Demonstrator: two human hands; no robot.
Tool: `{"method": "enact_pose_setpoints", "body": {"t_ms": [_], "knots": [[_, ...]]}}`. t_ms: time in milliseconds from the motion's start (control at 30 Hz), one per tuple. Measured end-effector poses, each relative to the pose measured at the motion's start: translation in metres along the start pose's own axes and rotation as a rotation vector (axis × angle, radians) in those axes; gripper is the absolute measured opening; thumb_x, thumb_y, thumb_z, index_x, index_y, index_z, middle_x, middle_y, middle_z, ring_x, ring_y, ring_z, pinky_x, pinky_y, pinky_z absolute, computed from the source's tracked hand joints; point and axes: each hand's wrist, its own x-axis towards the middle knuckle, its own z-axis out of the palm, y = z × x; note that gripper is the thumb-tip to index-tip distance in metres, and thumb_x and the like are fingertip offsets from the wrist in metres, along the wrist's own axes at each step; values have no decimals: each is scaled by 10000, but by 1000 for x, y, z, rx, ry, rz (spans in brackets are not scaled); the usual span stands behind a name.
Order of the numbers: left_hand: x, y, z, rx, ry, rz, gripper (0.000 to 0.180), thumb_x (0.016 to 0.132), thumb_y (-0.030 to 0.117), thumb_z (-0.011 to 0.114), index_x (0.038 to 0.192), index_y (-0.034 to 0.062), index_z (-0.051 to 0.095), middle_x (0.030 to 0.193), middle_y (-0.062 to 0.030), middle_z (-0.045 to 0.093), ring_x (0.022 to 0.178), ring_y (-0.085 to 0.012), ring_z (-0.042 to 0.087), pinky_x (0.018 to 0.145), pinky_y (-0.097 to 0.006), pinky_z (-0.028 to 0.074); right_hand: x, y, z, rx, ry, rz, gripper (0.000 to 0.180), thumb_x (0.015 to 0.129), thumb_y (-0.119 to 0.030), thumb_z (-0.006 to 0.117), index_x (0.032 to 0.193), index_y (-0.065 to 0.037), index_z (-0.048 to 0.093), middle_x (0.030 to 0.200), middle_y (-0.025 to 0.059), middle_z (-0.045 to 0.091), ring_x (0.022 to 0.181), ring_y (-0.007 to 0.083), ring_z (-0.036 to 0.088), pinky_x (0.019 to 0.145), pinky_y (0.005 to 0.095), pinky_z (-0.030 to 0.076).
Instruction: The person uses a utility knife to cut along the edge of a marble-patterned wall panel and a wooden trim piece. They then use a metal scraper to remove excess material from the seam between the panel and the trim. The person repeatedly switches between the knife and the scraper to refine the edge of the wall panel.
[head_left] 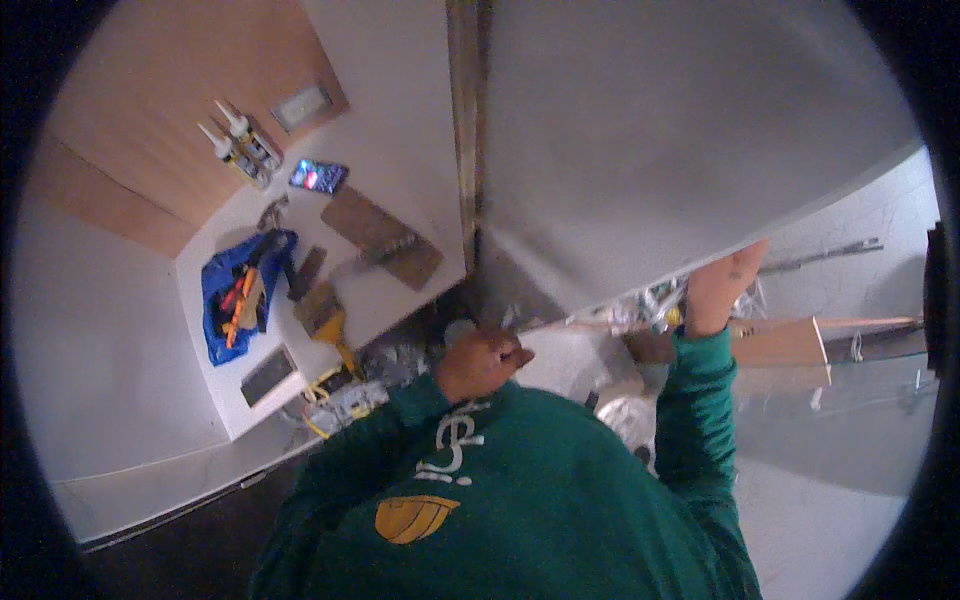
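Observation:
A large grey-white panel (680, 130) fills the upper right, its near edge slanting up to the right. My right hand (722, 288) reaches this edge with the arm stretched forward. Its fingers pass out of sight behind the panel. Close to my chest, my left hand (484, 362) is closed with curled fingers, beside the panel's near corner. Whatever it may hold is hidden. Left of that hand a brush with a yellow handle (340, 340) lies over the edge of a white surface (390, 310).
On the white surface lie a blue bag of tools (222, 345), a brown board (370, 225) and a lit phone (319, 176). Two sealant cartridges (240, 150) stand behind them. Loose plastic litter (350, 400) lies below its edge. An open cardboard box (785, 350) is at right.

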Motion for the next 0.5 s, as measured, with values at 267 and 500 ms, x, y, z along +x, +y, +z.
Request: {"method": "enact_pose_setpoints", "body": {"t_ms": [267,500], "knots": [[-32,-46,-14,-205,-341,141,330,1003,295,658,1240,72,713,1181,-130,728,1080,-265,690,962,-390,534,3,-10,-4,-107,-3,18,328,1056,-145,565,1318,49,529,1049,143,579,908,231,575,821,354,488],[-25,103,-199,-4,-460,-136,333,999,303,671,1235,76,731,1268,-102,725,1160,-268,674,1015,-413,519,-1,-9,1,-19,-7,77,355,1065,-149,548,1362,37,494,1035,131,589,880,210,582,796,356,494]]}}
